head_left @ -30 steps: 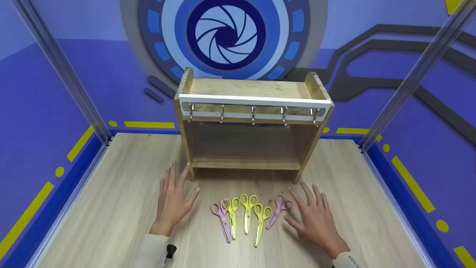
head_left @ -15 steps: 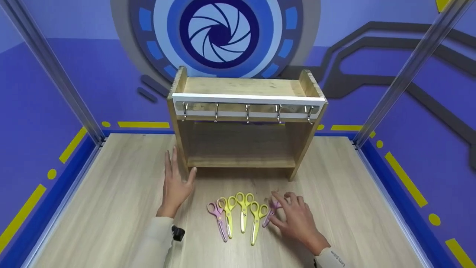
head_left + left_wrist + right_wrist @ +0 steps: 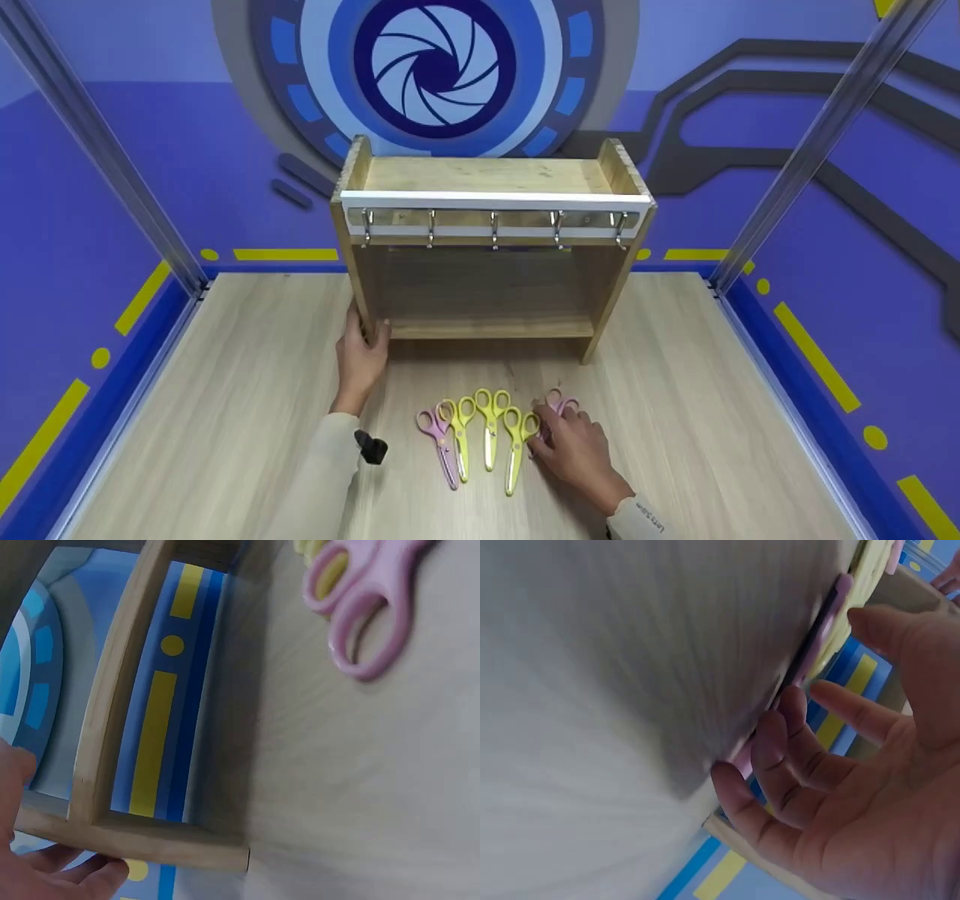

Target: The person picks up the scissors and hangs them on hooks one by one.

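My left hand (image 3: 361, 367) grips the lower left side panel of a small wooden shelf (image 3: 487, 330), thumb at the front and fingers round the outside. In the left wrist view, the fingers wrap beneath the panel's edge (image 3: 157, 841). My right hand (image 3: 576, 450) is over the rightmost pink scissors (image 3: 553, 389), covering most of them. The right wrist view shows its loosely bent fingertips at these scissors (image 3: 832, 604), thumb apart from the fingers. Left of this hand lie yellow scissors (image 3: 515, 446), more yellow scissors (image 3: 462, 435) and another pink pair (image 3: 441, 439), blades toward me.
The shelf carries a white rail (image 3: 450, 199) with several metal hooks across its upper front. It stands on a light wooden table (image 3: 225, 420). Blue printed walls (image 3: 172, 150) and metal corner posts (image 3: 817, 150) enclose the table.
My left hand has moved forward from beside the shelf and taken hold of its left panel. My right hand has moved left onto the rightmost pink scissors. The view shifted slightly.
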Available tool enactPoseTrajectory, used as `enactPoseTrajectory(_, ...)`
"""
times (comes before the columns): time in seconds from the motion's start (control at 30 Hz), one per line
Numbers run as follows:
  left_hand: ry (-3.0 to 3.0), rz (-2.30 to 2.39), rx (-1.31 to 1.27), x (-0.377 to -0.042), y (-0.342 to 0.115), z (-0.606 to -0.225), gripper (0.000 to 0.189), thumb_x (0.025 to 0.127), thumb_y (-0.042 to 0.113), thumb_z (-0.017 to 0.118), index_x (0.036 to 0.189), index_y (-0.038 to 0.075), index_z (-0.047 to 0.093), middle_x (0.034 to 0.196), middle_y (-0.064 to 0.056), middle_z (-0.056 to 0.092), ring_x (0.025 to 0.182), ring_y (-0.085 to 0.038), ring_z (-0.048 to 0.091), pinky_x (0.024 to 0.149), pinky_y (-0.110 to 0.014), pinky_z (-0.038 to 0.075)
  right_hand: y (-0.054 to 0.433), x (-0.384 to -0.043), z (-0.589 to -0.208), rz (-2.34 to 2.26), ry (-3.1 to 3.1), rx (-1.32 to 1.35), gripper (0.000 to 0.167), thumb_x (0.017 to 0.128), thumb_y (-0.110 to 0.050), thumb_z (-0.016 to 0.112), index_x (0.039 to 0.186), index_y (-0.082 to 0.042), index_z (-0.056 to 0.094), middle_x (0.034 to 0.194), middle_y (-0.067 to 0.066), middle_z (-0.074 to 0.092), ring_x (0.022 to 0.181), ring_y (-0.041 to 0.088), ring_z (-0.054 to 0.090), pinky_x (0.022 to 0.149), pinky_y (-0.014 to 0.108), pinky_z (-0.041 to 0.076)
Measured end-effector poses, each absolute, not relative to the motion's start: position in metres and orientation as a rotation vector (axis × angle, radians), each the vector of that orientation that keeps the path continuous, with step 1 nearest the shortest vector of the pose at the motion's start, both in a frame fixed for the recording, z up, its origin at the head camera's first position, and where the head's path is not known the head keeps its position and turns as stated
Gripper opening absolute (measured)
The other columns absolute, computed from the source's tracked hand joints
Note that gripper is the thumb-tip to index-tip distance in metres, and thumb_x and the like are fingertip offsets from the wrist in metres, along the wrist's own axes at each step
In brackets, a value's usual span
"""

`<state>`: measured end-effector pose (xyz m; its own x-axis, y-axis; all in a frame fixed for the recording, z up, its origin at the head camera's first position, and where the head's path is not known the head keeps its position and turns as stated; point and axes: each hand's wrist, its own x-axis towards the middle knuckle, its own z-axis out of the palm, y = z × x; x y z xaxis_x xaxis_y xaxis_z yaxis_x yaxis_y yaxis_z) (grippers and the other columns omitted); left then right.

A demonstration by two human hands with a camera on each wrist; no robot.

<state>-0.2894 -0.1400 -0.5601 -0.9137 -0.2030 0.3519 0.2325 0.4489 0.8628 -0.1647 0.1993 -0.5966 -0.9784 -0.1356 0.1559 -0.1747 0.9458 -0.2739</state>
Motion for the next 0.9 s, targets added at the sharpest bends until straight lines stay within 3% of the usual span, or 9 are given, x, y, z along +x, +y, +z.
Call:
enactPoseTrajectory(0.13,-2.286,-1.442,0.055,-0.293,-0.138,-0.561,0.05,0.102,0.013,0.063,0.148,0.001,0.047,0.135,-0.029,0.06,0.123,-0.043,0.06,0.098,-0.057,0.052,0.196,-0.165,-0.599,0.431,-3.004,0.167,0.041,0.084,-0.037,0.084,0.119,-0.018,0.073,0.084,0.003,0.063,0.073,0.022,0.053,0.064,0.044,0.044)
enactPoseTrajectory(0.3,-2.281,-1.446,0.054,-0.294,-0.138,-0.563,0.05,0.102,0.002,0.059,0.15,-0.002,0.045,0.139,-0.032,0.057,0.124,-0.045,0.06,0.097,-0.057,0.054,0.197,-0.166,-0.6,0.43,-3.022,0.139,0.038,0.084,-0.036,0.084,0.116,-0.016,0.074,0.084,0.002,0.06,0.071,0.021,0.05,0.063,0.042,0.043)
enactPoseTrajectory(0.6,-2.291,-1.472,0.056,-0.296,-0.141,-0.563,0.05,0.102,0.003,0.059,0.15,-0.001,0.046,0.135,-0.031,0.06,0.119,-0.044,0.063,0.094,-0.056,0.056,0.207,-0.162,-0.591,0.481,-3.115,0.121,0.035,0.083,-0.025,0.086,0.114,-0.013,0.075,0.101,0.006,0.064,0.082,0.024,0.058,0.07,0.049,0.049)
enactPoseTrajectory(0.8,-2.276,-1.486,0.064,-0.297,-0.14,-0.563,0.05,0.101,0.003,0.061,0.149,0.0,0.048,0.134,-0.031,0.061,0.118,-0.044,0.064,0.093,-0.056,0.056,0.227,-0.155,-0.585,0.49,-3.118,0.116,0.039,0.08,-0.015,0.087,0.116,-0.017,0.072,0.093,0.002,0.062,0.077,0.022,0.056,0.065,0.047,0.05)
enactPoseTrajectory(0.9,-2.266,-1.476,0.053,-0.297,-0.14,-0.563,0.049,0.1,0.003,0.061,0.148,-0.001,0.048,0.131,-0.031,0.062,0.116,-0.044,0.065,0.092,-0.056,0.057,0.241,-0.154,-0.584,0.517,-3.109,0.079,0.037,0.084,-0.008,0.083,0.118,-0.016,0.071,0.091,0.001,0.062,0.077,0.02,0.058,0.064,0.045,0.052)
